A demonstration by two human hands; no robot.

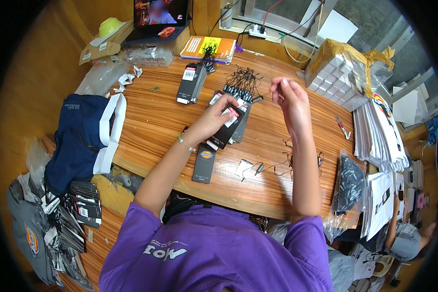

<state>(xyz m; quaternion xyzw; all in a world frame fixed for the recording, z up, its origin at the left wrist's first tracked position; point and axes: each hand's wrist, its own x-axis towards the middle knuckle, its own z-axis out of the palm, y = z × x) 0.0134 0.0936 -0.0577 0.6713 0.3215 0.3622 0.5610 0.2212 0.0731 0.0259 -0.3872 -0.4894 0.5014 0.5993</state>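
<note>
My left hand [211, 121] is closed on a black hang tag [227, 132] with a white and pink sticker, above a stack of similar tags. Behind it lies a bunch of black tag strings [243, 80] with dark clasps. My right hand [291, 100] is raised to the right of that bunch, thumb and fingers pinched together; whatever is between them is too small to make out. Nearer to me rests a single dark tag [205, 164] with a coloured oval logo. Another pile of tags [190, 83] with strings attached sits further left. Loose strings [283, 165] lie partly hidden by my right forearm.
At the back stand a screen [160, 13], orange booklets [224, 47] and a box of small white packs [337, 73]. To the right are snips [343, 127] and stacked white bags [377, 134]. Navy fabric [78, 131] hangs at the left edge. Another person [405, 241] is at the lower right.
</note>
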